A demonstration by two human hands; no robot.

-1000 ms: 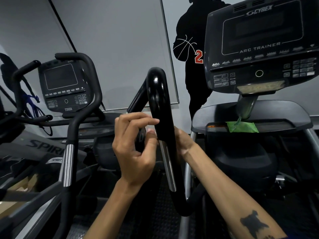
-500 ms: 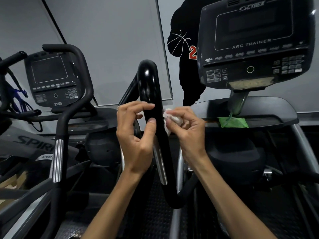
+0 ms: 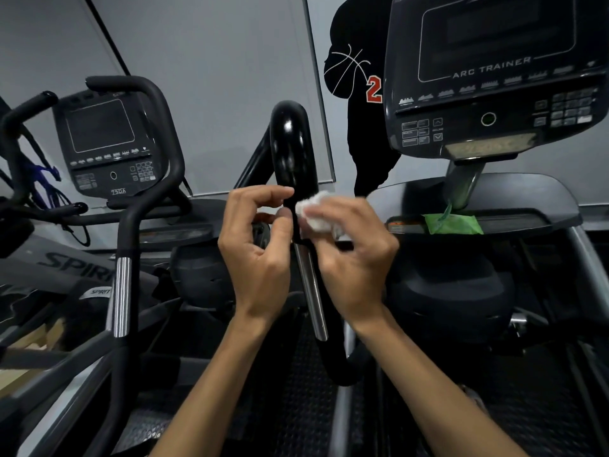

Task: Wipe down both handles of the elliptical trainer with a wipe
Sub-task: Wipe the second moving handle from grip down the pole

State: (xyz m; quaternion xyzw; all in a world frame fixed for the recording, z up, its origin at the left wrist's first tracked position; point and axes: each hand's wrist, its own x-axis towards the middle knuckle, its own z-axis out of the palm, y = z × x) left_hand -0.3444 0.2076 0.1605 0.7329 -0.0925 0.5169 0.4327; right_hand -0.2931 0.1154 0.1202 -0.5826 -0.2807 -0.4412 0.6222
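A person's right hand [image 3: 349, 255] holds a crumpled white wipe [image 3: 314, 212] in its grip against the glossy black handle [image 3: 291, 153], left hand [image 3: 257, 249] loosely curled and empty beside it; wiping is underway, likely needing strokes along the handle next.

I see both bare forearms rising from the near edge and converging toward the middle. My left hand [image 3: 260, 255] is raised, back toward me, fingers curled, thumb and forefinger near each other. My right hand [image 3: 354, 258], just right of it, has its fingertips bunched, pinching.
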